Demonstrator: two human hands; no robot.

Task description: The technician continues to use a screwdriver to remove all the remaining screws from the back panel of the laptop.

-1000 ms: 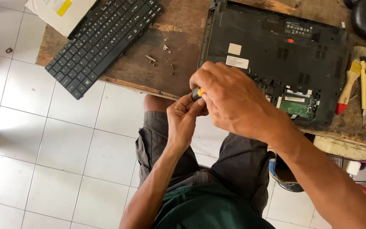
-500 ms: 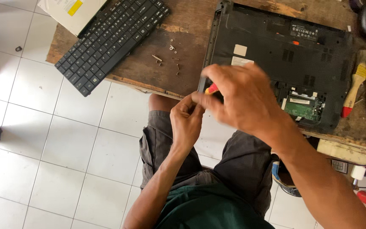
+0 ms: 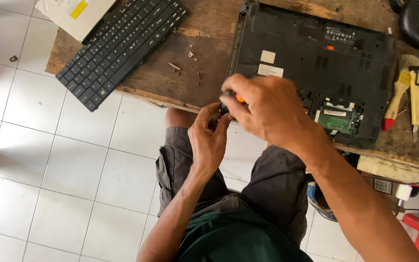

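hands (image 3: 238, 116) shifted slightly left, gripping orange-tipped screwdriver (image 3: 232, 99)

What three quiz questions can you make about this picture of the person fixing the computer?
1. True or false: the laptop lies bottom side up on the wooden table.
2. Which hand grips the orange-handled screwdriver? A) left hand B) right hand
3. What lies loose on the wood between the loose keyboard and the laptop?

Key: 1. True. 2. B. 3. Small screws.
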